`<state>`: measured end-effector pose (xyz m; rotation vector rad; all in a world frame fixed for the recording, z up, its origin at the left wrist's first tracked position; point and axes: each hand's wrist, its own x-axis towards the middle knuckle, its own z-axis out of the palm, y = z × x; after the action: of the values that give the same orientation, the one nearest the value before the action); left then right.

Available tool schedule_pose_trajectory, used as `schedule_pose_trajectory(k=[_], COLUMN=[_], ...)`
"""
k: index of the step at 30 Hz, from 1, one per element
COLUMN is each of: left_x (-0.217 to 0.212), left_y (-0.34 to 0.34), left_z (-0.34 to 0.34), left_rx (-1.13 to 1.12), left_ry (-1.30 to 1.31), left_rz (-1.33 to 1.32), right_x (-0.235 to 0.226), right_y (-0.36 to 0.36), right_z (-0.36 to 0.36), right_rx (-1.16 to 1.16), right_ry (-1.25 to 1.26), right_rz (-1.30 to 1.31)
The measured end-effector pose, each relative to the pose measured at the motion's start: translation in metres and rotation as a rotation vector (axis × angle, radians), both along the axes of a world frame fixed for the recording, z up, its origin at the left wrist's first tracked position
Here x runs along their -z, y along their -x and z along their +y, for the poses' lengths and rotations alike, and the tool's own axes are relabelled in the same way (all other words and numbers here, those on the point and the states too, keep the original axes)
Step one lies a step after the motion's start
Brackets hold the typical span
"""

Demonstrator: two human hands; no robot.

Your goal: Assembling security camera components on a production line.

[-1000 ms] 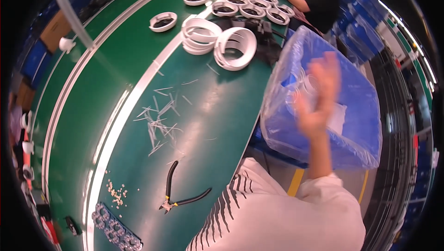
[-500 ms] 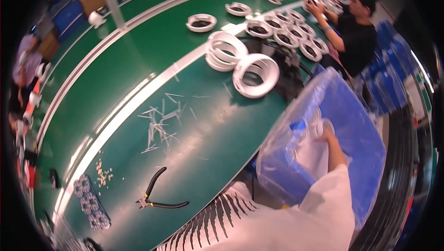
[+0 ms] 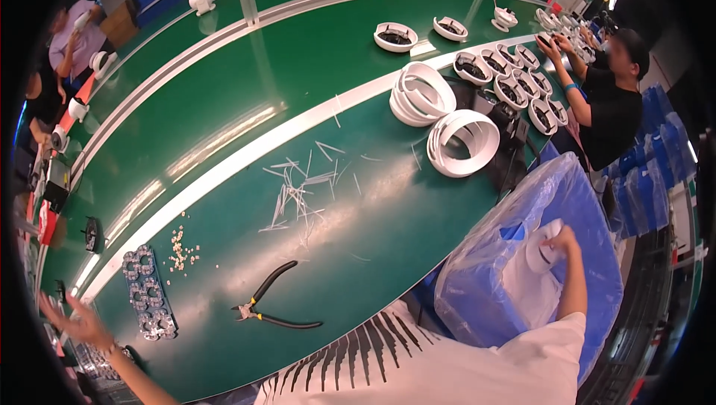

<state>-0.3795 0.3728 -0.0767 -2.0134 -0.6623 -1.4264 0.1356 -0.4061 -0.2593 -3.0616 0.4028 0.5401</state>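
Note:
My right hand (image 3: 564,242) reaches into a blue bin (image 3: 597,256) lined with clear plastic, its fingers closed on a white curved plastic part (image 3: 543,250). White wrapping sheet (image 3: 531,289) lies beneath that part. At the far left, my left hand (image 3: 82,324) is held out with its fingers spread and nothing in it. Nearest to that hand are shiny, clear-wrapped items (image 3: 101,360) and a panel of small blue circuit boards (image 3: 149,293). Black-handled cutting pliers (image 3: 257,306) lie spread on the green table (image 3: 388,233).
Thin white strips (image 3: 298,189) and small beige bits (image 3: 181,252) are scattered on the table. Stacked white rings (image 3: 462,144) stand near the bin, with several ring housings (image 3: 511,92) beyond. A co-worker (image 3: 608,99) handles parts at the far right. A conveyor (image 3: 313,39) runs alongside.
The view has swung, so the table's things sit farther right. My left hand has come into sight at the far left. My right hand is still in the bin, with the white part tilted differently.

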Motion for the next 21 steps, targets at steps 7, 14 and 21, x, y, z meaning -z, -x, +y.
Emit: schedule_pose_trajectory(k=[7, 14, 21], left_x=[0.052, 0.102, 0.075], left_y=[-0.156, -0.115, -0.144], left_z=[-0.088, -0.113, -0.115], left_rx=[0.759, 0.916, 1.081], left_ry=[0.074, 0.475, 0.351], left_rz=[0.459, 0.462, 0.426], right_x=[-0.164, -0.161, -0.049], right_y=[0.073, 0.209, 0.170], right_z=[0.045, 0.300, 0.355], right_rx=[-0.189, 0.181, 0.449], right_ry=[-0.391, -2.189, -2.360], right_rz=[-1.144, -0.970, -1.008])
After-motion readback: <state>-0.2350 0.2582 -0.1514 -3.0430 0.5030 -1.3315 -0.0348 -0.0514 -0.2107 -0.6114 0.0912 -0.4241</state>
